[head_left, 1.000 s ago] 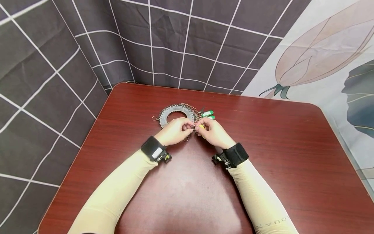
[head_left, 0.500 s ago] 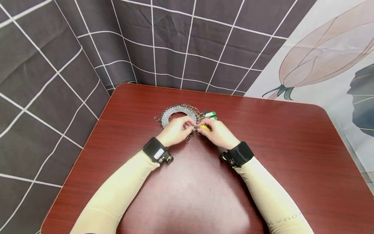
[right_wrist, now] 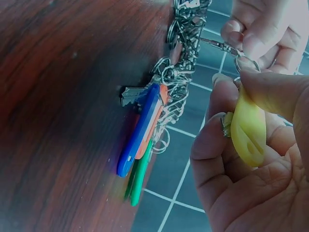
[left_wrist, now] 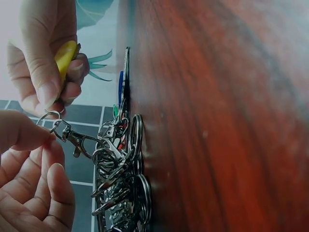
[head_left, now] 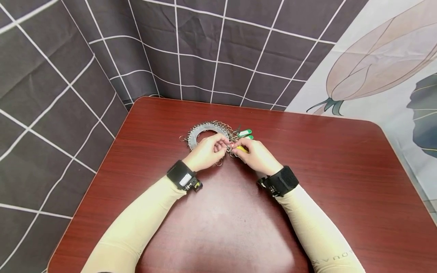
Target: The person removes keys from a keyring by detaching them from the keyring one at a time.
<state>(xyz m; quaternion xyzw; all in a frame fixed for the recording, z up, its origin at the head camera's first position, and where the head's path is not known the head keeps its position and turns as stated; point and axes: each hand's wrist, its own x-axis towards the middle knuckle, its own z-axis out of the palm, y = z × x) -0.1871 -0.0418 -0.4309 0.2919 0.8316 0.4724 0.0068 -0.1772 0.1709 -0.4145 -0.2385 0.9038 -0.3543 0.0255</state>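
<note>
My left hand (head_left: 206, 151) pinches a split ring (left_wrist: 51, 112) between thumb and fingers. The ring hangs from a swivel clasp (left_wrist: 75, 139), which stretches away from a grey metal hoop (head_left: 192, 137) lined with many clasps and rings. My right hand (head_left: 257, 155) grips a yellow key tag (right_wrist: 248, 130), its thumb tip right at the split ring. A small key (right_wrist: 226, 124) shows beside the tag, partly hidden by the fingers. Both hands are close together over the hoop's near right side.
Blue (right_wrist: 140, 130), orange (right_wrist: 153, 123) and green (right_wrist: 141, 176) key tags hang at the hoop's right side, with a key (right_wrist: 133, 95) against the reddish-brown table (head_left: 334, 182). A dark gridded cloth (head_left: 198, 45) stands behind the table.
My right hand has shifted slightly right, away from the left hand, and more of the yellow tag shows. The left hand stays at the hoop, still pinching.
</note>
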